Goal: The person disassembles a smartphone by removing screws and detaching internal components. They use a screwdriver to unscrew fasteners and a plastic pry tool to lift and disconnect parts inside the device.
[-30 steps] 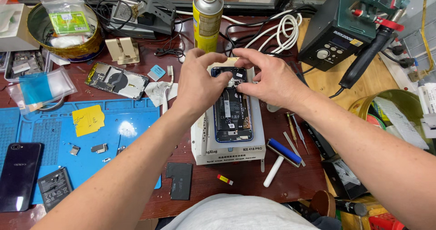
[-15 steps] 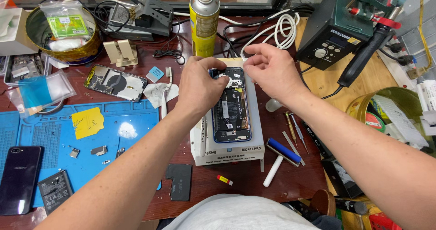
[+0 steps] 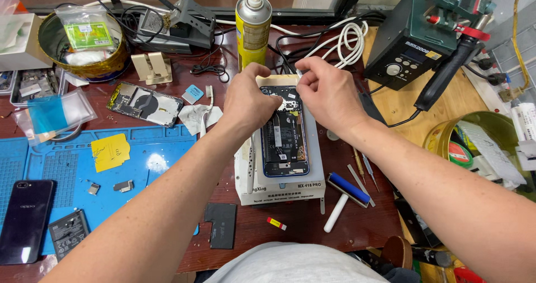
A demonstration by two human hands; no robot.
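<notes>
Left hand (image 3: 249,101) and right hand (image 3: 326,96), fingers pinched at the top of one opened phone (image 3: 285,138); one yellow spray can (image 3: 253,29) behind, one yellow note (image 3: 110,150) left.

Glossy metal spray can (image 3: 253,29) — matt blue rubbery mat (image 3: 72,171), wooden bench (image 3: 391,101)

Both bare forearms reach forward and converge. The left hand (image 3: 248,101) is curled, knuckles up, fingers bent down and pinched. The right hand (image 3: 326,96) is just beside it, fingers curled inward toward the left fingers, wrist bent.
</notes>
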